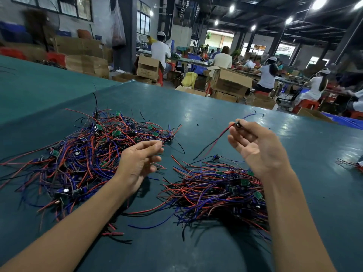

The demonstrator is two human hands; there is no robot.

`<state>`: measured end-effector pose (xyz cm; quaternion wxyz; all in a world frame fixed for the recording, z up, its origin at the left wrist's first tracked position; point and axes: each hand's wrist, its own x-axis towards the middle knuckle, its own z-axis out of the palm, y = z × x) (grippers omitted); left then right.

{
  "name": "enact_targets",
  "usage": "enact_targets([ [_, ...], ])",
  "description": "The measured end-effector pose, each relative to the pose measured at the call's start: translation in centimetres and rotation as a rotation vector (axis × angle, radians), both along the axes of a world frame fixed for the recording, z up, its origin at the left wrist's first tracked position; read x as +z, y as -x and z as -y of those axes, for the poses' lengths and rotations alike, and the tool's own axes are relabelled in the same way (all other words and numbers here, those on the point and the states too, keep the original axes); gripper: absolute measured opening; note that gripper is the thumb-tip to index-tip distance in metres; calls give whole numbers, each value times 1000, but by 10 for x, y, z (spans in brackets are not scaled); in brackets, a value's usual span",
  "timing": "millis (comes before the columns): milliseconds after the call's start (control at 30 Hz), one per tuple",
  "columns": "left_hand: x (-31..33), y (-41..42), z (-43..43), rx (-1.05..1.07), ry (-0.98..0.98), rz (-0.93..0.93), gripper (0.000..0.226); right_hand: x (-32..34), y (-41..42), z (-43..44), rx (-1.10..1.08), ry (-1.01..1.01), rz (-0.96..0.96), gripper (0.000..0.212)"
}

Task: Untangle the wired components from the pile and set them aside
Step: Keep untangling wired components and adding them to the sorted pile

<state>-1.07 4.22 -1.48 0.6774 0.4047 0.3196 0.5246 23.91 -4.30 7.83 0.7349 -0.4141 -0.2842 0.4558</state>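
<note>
A big tangled pile [82,154] of red, blue and black wires with small green boards lies on the left of the dark green table [196,110]. A second, tidier heap [220,191] of the same parts lies at centre right. My right hand [255,146] is raised above that heap and pinches one wired component [238,124] at its fingertips; its red and black leads [212,143] hang down to the left, and blue leads stick out behind. My left hand [140,160] hovers at the right edge of the big pile, palm up, fingers loosely curled, holding nothing.
A few more wires [351,164] lie at the table's right edge. Beyond the far edge are cardboard boxes [229,81], red stools and several seated people working at other benches.
</note>
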Motion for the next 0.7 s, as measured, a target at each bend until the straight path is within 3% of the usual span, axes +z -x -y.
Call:
enact_targets([
  [133,-1,-8,8,18,-293,-180,19,0,7,0,93,32,-1,11],
  [300,-8,-13,18,27,-698,-589,44,-1,28,-6,233,83,-3,16],
  [467,-5,-11,20,-78,-678,-480,22,-3,39,-8,303,121,43,16],
  [600,2,-5,14,-299,-363,-149,32,-2,39,-11,246,110,-35,17],
  [700,7,-1,11,-407,-235,-10,30,-5,38,-13,186,78,-87,18],
])
